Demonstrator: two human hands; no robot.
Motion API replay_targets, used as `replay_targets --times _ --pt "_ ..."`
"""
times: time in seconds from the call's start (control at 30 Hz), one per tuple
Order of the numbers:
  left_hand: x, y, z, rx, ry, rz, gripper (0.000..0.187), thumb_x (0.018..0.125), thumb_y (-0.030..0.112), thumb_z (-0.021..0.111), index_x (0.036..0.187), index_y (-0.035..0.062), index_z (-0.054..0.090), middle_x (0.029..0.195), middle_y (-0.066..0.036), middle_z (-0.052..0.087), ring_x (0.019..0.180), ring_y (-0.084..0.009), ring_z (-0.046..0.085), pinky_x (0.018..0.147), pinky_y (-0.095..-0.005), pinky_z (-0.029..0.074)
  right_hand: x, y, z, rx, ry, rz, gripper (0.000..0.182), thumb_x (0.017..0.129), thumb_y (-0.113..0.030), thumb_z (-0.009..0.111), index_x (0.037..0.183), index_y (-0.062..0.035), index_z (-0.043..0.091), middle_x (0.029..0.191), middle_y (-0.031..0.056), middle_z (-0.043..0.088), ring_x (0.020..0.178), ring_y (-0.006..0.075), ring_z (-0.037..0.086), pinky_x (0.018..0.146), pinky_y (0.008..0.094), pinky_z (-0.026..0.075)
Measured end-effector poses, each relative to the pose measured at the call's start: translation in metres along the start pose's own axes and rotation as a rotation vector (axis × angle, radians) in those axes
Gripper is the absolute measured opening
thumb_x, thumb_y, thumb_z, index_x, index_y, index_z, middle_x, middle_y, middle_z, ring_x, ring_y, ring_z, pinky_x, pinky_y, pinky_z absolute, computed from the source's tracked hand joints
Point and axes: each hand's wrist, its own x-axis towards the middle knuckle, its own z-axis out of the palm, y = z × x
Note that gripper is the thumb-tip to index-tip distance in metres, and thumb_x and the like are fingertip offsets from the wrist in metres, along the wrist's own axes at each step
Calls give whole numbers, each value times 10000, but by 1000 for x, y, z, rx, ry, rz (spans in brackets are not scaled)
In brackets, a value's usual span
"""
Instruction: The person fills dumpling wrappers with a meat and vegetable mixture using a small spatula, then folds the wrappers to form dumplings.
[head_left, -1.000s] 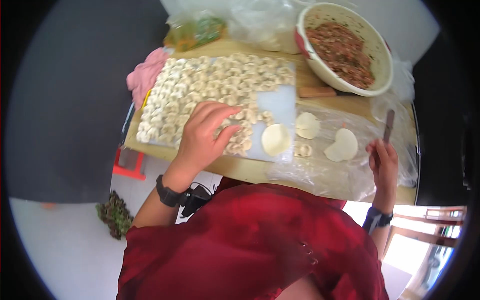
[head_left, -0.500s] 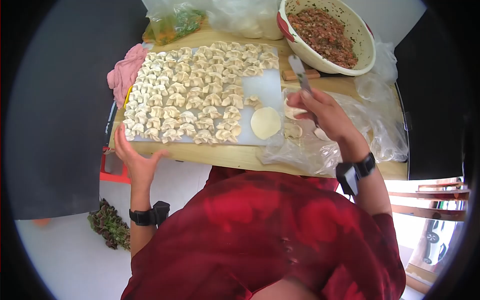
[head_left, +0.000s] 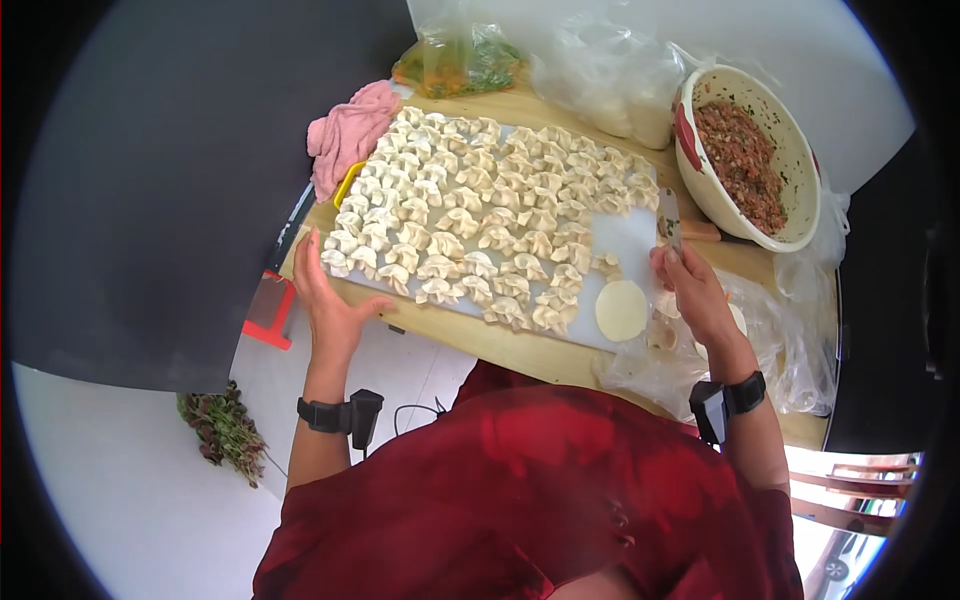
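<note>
Landmark: the pale board (head_left: 623,236), lying on the wooden worktop (head_left: 520,355).

Off its far left corner, a crumpled pink cloth (head_left: 350,135). At its near left corner, left hand (head_left: 335,310): fingers spread, thumb well apart and pointing right, nothing gripped. Contact with the board: cannot tell.

On the board, left to right, close rows of dumplings (head_left: 460,222): cream-white, matt, pleated, ends drawn round into curved shapes. Nearest ones sit just beside the left fingers. Beyond the board's far edge, a clear bag (head_left: 460,60) with orange and green contents.

Toward the board's near right corner, one round wrapper (head_left: 621,311): flat, smooth, pale cream, just left of the right fingers and apart from them.

Just off the board's right edge, right hand (head_left: 697,295): fingers clamped on a flat metal spreader (head_left: 669,215), blade upward in view, dark green flecks on it. Right of the board, thin clear plastic (head_left: 790,350) on the worktop; to its far right, a cream bowl (head_left: 810,200) with red patches outside, holding reddish-brown minced filling (head_left: 740,165), green-flecked.
</note>
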Motion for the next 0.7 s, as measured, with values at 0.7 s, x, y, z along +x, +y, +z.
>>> replay_targets --times 0.7 --pt "-10 1 6 418 46 -15 946 629 39 810 1446 135 342 1431 -202 327 1321 -379 326 1078 -451 318 -4 33 -24 -37 -157 -181 305 1016 -298 451 1073 -53 623 944 -13 612 846 90 509 771 251 412"
